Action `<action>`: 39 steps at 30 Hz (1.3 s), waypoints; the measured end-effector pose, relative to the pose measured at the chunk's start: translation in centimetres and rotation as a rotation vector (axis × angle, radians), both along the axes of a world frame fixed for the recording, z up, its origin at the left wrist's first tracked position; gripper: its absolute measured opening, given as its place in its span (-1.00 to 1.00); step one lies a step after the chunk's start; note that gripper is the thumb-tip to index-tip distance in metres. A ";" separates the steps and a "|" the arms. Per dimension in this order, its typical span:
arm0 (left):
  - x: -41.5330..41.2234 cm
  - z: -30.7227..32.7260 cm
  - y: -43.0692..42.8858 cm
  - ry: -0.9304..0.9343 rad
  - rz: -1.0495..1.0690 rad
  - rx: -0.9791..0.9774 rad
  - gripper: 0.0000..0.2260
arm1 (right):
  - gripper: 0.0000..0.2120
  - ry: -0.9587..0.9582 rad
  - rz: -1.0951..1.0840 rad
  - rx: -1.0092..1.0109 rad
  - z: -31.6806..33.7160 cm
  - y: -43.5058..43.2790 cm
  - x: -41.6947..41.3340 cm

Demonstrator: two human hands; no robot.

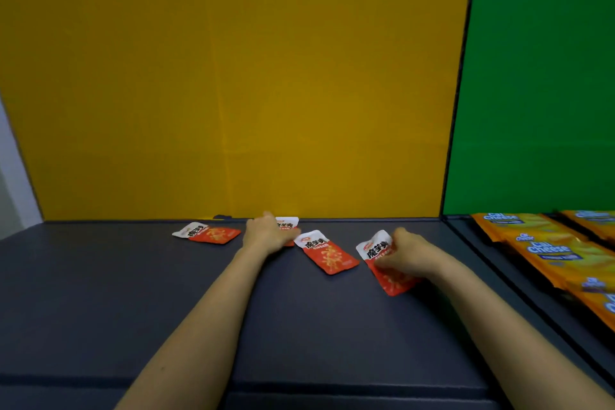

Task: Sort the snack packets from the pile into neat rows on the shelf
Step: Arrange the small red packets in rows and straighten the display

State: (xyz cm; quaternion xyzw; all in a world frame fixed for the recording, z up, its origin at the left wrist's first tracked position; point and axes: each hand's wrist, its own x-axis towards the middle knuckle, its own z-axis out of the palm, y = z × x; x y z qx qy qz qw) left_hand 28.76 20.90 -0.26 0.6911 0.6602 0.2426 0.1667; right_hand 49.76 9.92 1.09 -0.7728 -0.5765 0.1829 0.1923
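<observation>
- Red-and-white snack packets, four in all, lie on the dark grey shelf [133, 276] before a yellow back wall [233, 76];
- left hand [269, 233] rests with fingers fairly straight on the back packet [288, 222], close to the wall;
- right hand [404, 253] curls its fingers round the right packet [374, 250], which lies tilted;
- middle packet [327, 253] lies loose between the hands; far-left packet [206, 232] lies beyond the left hand;
- orange Cal Cheese packets [549, 250] fill the compartment to the right.
</observation>
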 end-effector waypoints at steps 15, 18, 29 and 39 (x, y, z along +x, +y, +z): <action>-1.5 0.2 0.5 -0.321 -0.012 0.031 -0.60 | -0.68 -0.144 -0.159 0.410 3.4 2.4 -5.1; -3.1 0.9 0.8 -0.535 0.059 0.110 -0.68 | -0.64 0.151 -0.023 0.314 3.1 3.4 -6.8; -12.6 -1.3 0.9 -0.245 0.510 -0.020 -0.48 | -0.80 0.060 0.198 0.109 -0.2 4.7 -9.1; -9.6 -1.4 3.0 -0.142 0.492 0.003 -0.39 | -0.63 0.104 0.243 -0.008 0.3 4.1 -8.5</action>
